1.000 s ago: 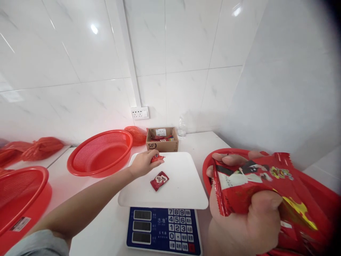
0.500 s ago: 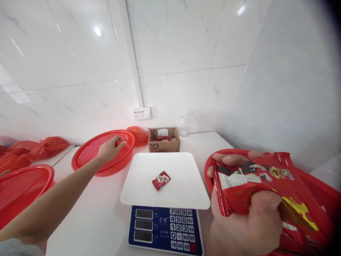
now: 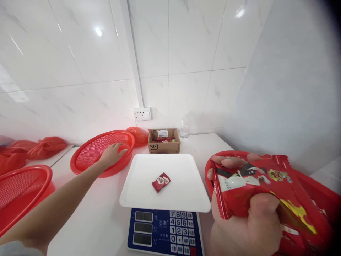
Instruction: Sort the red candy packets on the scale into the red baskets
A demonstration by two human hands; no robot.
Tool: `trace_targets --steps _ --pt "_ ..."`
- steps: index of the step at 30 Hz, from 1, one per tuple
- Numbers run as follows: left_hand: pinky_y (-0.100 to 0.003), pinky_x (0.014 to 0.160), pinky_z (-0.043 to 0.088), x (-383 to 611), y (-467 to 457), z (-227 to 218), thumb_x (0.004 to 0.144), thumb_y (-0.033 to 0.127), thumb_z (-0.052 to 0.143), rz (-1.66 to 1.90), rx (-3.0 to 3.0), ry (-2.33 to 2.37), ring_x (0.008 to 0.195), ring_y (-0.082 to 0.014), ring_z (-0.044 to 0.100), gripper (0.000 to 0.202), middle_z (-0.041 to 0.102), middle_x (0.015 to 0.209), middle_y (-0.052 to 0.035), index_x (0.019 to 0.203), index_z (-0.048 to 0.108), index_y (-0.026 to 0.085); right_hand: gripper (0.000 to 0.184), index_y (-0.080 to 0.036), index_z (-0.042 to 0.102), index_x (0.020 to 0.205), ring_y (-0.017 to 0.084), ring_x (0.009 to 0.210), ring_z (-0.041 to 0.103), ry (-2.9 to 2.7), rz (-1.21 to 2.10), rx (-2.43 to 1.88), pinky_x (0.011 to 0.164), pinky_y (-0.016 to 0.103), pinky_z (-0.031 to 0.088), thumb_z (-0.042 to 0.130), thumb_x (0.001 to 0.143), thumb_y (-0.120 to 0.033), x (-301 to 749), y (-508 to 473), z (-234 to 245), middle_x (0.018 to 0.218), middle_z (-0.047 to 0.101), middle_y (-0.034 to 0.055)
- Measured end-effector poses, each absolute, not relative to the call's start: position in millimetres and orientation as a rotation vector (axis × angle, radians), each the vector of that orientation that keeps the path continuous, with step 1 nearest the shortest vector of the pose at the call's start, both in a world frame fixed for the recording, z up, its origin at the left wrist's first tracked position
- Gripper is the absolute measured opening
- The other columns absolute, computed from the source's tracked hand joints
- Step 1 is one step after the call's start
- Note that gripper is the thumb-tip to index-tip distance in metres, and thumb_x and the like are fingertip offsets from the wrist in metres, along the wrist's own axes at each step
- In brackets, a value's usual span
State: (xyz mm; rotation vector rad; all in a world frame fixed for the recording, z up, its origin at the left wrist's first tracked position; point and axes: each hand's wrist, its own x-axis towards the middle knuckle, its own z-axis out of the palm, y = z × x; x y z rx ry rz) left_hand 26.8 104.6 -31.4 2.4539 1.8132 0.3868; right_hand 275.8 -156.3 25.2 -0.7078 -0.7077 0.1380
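Note:
My left hand (image 3: 113, 154) reaches into a round red mesh basket (image 3: 87, 151) at the left. Its fingers lie stretched out and I see nothing in them. Low at the right, my right hand (image 3: 247, 224) is closed on a large red snack bag (image 3: 269, 181), thumb on top, close to the camera. Between the hands stands a blue digital scale (image 3: 165, 231) with a white weighing tray (image 3: 186, 192). One small red wrapped candy (image 3: 161, 182) lies near the middle of the tray.
A second red basket (image 3: 21, 192) sits at the near left, and a third one (image 3: 226, 155) lies behind the snack bag. A cardboard box (image 3: 164, 144), a clear bottle (image 3: 183, 128) and tied red plastic bags (image 3: 39, 146) stand along the tiled wall.
My left hand took a small red candy off the scale tray, carried it left into the red basket and now lies open there. The right hand has kept hold of the bag.

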Motion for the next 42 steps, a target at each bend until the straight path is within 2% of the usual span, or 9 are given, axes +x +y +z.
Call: trace_targets --steps 2,5,9,15,26,32,35,38,42 --pt "-0.047 0.099 0.043 42 92 -33 0.095 0.048 0.037 0.407 2.531 1.685 0.130 -0.0348 0.044 0.051 0.051 0.140 -0.0164 0.131 0.050 0.016 0.026 -0.020 0.068 0.075 0.024 0.076 0.068 -0.708 0.135 -0.714 0.062 0.039 0.057 0.055 0.091 -0.036 274 -157 26 0.087 0.068 0.0092" --pt "-0.046 0.106 0.038 75 61 -35 0.094 0.045 0.043 0.361 2.656 1.392 0.131 -0.0313 0.044 0.048 0.051 0.140 -0.0143 0.132 0.050 0.017 0.026 -0.021 0.069 0.075 0.024 0.076 0.068 -0.712 0.144 -0.727 0.061 0.039 0.057 0.055 0.090 -0.036 274 -156 27 0.086 0.069 0.0092" --pt "-0.043 0.103 0.043 117 12 -40 0.091 0.046 0.054 0.213 2.733 0.982 0.123 -0.0284 0.053 0.046 0.058 0.133 -0.0107 0.130 0.054 0.022 0.024 -0.021 0.069 0.075 0.025 0.076 0.068 -0.725 0.139 -0.773 0.061 0.039 0.057 0.056 0.089 -0.036 278 -155 29 0.084 0.069 0.0092" --pt "-0.043 0.096 0.048 144 -17 -49 0.084 0.029 0.065 0.046 2.724 0.723 0.111 -0.0295 0.058 0.044 0.063 0.122 -0.0128 0.126 0.057 0.019 0.021 -0.022 0.069 0.075 0.026 0.082 0.069 -0.726 0.162 -0.779 0.062 0.040 0.058 0.057 0.087 -0.036 278 -156 28 0.083 0.070 0.0089" --pt "-0.038 0.098 0.048 123 -5 -40 0.083 0.020 0.058 0.139 2.673 0.872 0.116 -0.0259 0.056 0.041 0.061 0.124 -0.0102 0.124 0.058 0.020 0.023 -0.024 0.070 0.077 0.029 0.085 0.068 -0.731 0.168 -0.821 0.062 0.043 0.058 0.057 0.088 -0.039 276 -158 32 0.078 0.070 0.0086" --pt "-0.043 0.098 0.046 78 37 -16 0.086 0.030 0.049 0.375 2.612 1.273 0.115 -0.0296 0.056 0.038 0.060 0.124 -0.0114 0.122 0.058 0.020 0.023 -0.025 0.071 0.083 0.029 0.088 0.069 -0.791 0.183 -0.769 0.066 0.044 0.058 0.054 0.091 -0.036 278 -157 30 0.081 0.071 0.0087" --pt "-0.049 0.093 0.047 50 60 -4 0.085 0.033 0.047 0.467 2.526 1.489 0.115 -0.0351 0.055 0.040 0.060 0.123 -0.0135 0.121 0.058 0.019 0.024 -0.024 0.072 0.091 0.030 0.090 0.069 -0.840 0.150 -0.779 0.068 0.044 0.058 0.052 0.093 -0.037 281 -156 26 0.085 0.072 0.0099" --pt "-0.058 0.097 0.042 35 68 5 0.082 0.037 0.052 0.528 2.431 1.594 0.122 -0.0418 0.049 0.049 0.055 0.131 -0.0193 0.125 0.056 0.014 0.024 -0.023 0.072 0.102 0.029 0.088 0.070 -0.869 0.158 -0.787 0.068 0.042 0.059 0.056 0.092 -0.039 287 -153 11 0.092 0.073 0.0100" --pt "-0.054 0.100 0.044 50 42 10 0.088 0.049 0.047 0.586 2.323 1.457 0.121 -0.0361 0.052 0.051 0.056 0.134 -0.0149 0.128 0.055 0.019 0.031 -0.025 0.067 0.117 0.025 0.087 0.071 -0.997 0.292 -0.825 0.073 0.039 0.059 0.062 0.090 -0.039 292 -145 -8 0.102 0.073 0.0087"
